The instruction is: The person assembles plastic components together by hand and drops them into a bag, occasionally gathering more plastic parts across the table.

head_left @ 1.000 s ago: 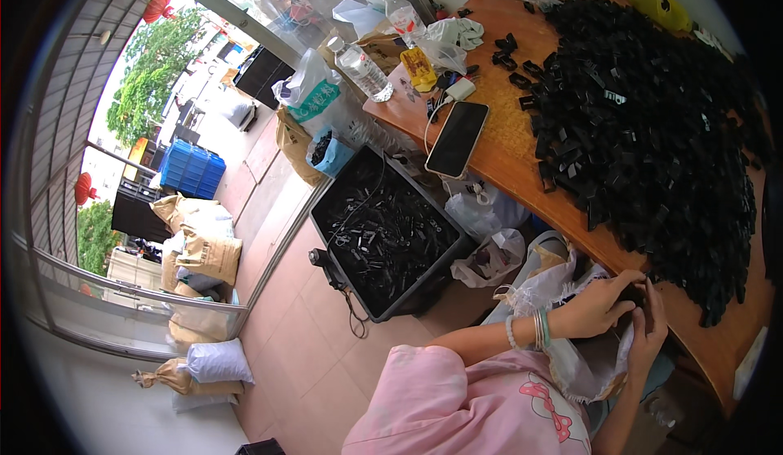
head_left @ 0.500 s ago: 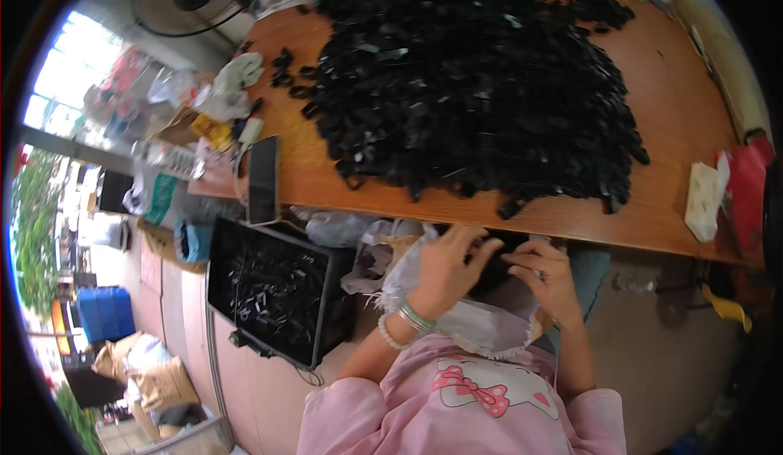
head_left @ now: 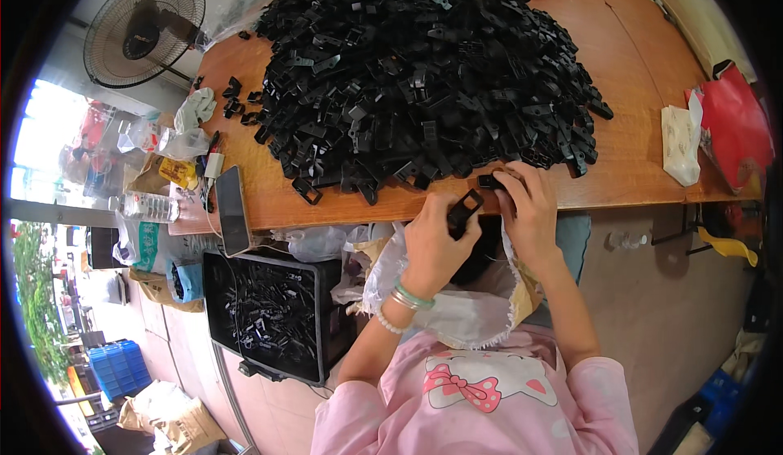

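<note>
My left hand (head_left: 440,239) is closed around a black plastic part with a rectangular opening (head_left: 465,214), held up at the front edge of the table. To its right, my right hand (head_left: 530,214) rests at the table edge, its thumb and fingers closed on another small black plastic part (head_left: 488,182). Just beyond both hands lies a big heap of similar black plastic parts (head_left: 424,79). A white woven sack (head_left: 457,316) sits open on my lap beneath the hands, dark inside; its contents are hard to make out.
Left of my lap, a black bin (head_left: 320,324) holds many small black pieces. A phone (head_left: 232,210) lies at the table's left front edge, near bottles and plastic bags. A fan (head_left: 145,31) stands far left; a red bag (head_left: 734,128) is at the right of the wooden table (head_left: 628,161).
Both hands have risen from over the sack's opening to the table edge. The right hand has reached forward to a part by the heap. The view has shifted.
</note>
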Motion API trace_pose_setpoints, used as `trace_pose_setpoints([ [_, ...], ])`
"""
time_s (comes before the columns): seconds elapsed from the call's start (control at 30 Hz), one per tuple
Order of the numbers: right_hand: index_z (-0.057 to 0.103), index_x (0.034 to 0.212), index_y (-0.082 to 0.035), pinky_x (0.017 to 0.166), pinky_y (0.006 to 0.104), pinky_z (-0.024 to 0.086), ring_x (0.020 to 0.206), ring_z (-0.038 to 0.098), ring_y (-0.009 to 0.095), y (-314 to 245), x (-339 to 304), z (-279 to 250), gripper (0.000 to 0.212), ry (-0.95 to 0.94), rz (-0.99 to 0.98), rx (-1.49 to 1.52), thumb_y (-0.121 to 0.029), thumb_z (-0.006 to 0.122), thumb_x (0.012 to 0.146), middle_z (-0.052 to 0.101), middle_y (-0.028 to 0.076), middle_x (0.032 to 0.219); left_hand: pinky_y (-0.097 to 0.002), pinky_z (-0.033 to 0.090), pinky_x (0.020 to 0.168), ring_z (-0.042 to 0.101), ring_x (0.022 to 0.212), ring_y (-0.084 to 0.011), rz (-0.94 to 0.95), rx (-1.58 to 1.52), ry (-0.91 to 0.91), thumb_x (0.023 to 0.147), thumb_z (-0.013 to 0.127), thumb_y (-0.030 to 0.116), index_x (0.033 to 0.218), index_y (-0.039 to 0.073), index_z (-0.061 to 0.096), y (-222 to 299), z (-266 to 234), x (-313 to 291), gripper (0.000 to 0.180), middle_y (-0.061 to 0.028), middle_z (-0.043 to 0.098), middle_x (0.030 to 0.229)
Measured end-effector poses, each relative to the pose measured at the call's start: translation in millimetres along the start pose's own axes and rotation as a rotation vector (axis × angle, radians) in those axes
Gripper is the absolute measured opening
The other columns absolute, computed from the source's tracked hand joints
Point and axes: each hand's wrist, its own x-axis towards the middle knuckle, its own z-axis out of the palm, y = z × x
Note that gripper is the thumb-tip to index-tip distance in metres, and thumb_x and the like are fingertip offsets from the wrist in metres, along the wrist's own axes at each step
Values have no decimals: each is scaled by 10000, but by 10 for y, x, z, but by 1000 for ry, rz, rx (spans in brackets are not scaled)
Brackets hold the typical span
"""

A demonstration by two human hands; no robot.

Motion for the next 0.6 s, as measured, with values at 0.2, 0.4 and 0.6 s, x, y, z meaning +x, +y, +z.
trace_pose_setpoints([
  [0.2,617,1019,-16,725,360,442,849,540,278,-55,-27,-14,317,17,63,189,49,657,711,558,103,976,-209,442,529,540,574,-86,-185,-273,-45,718,741,33,992,-20,587,-101,-159,-42,318,-44,588,714],
  [0.4,653,986,-10,698,322,458,830,556,256,-212,-22,-135,296,-138,25,557,54,681,698,597,98,920,-207,503,593,612,675,-91,-537,-741,-335,799,671,1,1080,-56,564,63,-328,45,306,-59,641,777],
  [0.6,654,1031,-22,700,302,460,835,564,223,-272,-46,-186,307,-161,64,631,58,647,736,595,89,968,-241,524,588,649,682,-138,-380,-776,-277,834,618,-5,1130,-54,543,102,-261,-63,309,-103,652,871],
])
